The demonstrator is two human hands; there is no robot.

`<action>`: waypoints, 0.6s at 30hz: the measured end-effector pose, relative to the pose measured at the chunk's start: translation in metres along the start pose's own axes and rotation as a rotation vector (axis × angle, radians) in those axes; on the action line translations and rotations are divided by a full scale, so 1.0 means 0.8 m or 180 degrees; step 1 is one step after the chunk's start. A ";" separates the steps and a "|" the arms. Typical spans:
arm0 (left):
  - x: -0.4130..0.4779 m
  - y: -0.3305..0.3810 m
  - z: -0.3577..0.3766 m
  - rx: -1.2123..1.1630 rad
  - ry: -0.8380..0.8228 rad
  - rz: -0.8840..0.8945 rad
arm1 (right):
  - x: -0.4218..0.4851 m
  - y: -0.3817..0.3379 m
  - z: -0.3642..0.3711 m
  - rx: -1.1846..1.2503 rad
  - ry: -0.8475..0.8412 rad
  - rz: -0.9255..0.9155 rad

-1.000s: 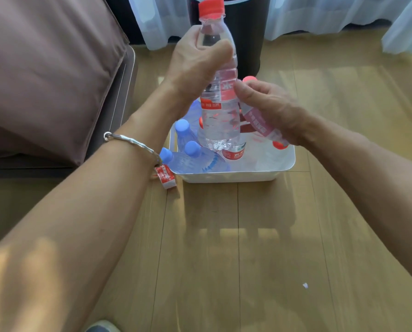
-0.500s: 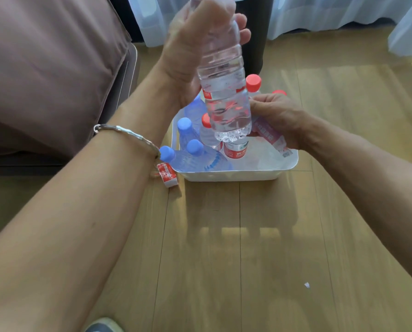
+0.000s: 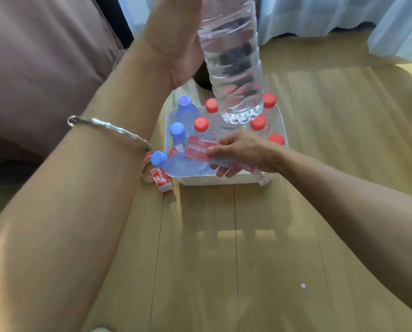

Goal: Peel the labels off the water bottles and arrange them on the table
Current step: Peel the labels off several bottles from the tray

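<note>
While the left grip (image 3: 176, 44) clasps the bare bottle (image 3: 231, 56) high above the bin (image 3: 226, 182), its fingertips cut off by the frame's top, the right grip (image 3: 243, 152) pinches the peeled label (image 3: 197, 149) low over the blue-capped bottles (image 3: 177, 130). Slick, full plastic could slip, I judge, and drop onto the 5 red-capped bottles (image 3: 201, 124) standing below. Lowering it to the counter (image 3: 224, 259) means clearing the right arm and the bin's rim. Spent labels (image 3: 160, 179) lie just left of the bin; a brown cushion (image 3: 44, 56) flanks that side.
</note>
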State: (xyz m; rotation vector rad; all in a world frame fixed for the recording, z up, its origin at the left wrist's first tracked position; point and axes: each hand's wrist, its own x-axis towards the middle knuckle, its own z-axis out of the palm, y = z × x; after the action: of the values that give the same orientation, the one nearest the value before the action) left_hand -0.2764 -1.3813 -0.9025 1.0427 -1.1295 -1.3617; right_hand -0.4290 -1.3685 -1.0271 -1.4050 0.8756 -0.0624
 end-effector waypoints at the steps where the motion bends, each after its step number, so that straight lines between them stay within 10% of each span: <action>1: -0.002 0.001 0.005 0.0215 0.0087 0.0054 | 0.000 -0.007 -0.001 -0.0038 0.0046 -0.0077; 12: -0.033 -0.035 -0.016 0.1292 -0.0277 -0.0509 | -0.007 -0.043 -0.045 -0.0755 0.1039 -0.0718; 18: -0.034 -0.048 -0.014 0.1464 0.0492 -0.0472 | -0.010 -0.066 -0.038 -0.0800 0.1072 -0.0976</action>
State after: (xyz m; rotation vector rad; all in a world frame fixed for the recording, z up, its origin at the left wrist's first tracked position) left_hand -0.2700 -1.3547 -0.9418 1.5613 -1.3004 -1.1325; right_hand -0.4278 -1.4008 -0.9749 -1.7899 0.9588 -0.4460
